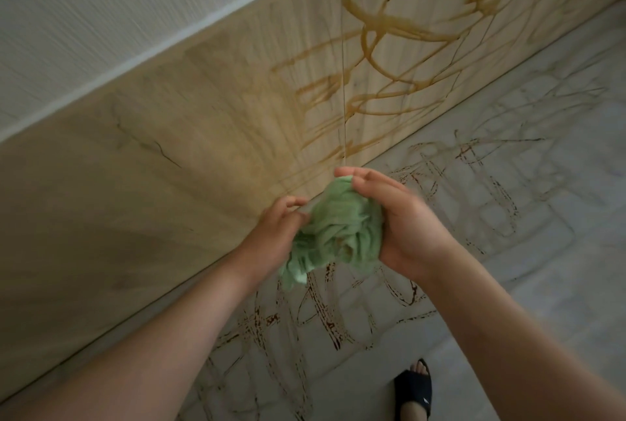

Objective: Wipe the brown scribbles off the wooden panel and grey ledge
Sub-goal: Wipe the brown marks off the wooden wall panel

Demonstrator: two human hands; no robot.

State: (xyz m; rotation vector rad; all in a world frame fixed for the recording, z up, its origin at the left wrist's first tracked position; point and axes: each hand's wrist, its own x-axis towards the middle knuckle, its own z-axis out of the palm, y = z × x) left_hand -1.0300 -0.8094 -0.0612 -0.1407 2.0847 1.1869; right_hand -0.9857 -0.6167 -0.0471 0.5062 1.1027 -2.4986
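Both hands bunch the green cloth point(335, 227) just above the grey ledge point(542, 244), near the wooden panel point(169, 166). The left hand point(274, 234) pinches an edge with curled fingers and the right hand point(403, 227) wraps the wad. The cloth looks brown-stained inside, so I reckon it could smear the brown scribbles point(389, 19) rather than lift them. The panel's left stretch is open, and the ledge drops off beside a sandalled foot point(415, 390)

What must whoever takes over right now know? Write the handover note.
Left hand pinches the bunched green cloth; right hand cups it from the other side.
Cloth sits between the hands, not wiping.
Wooden panel: left part shows no scribbles.
Left to do: panel scribbles on its right part, and ledge scribbles all along the grey ledge.
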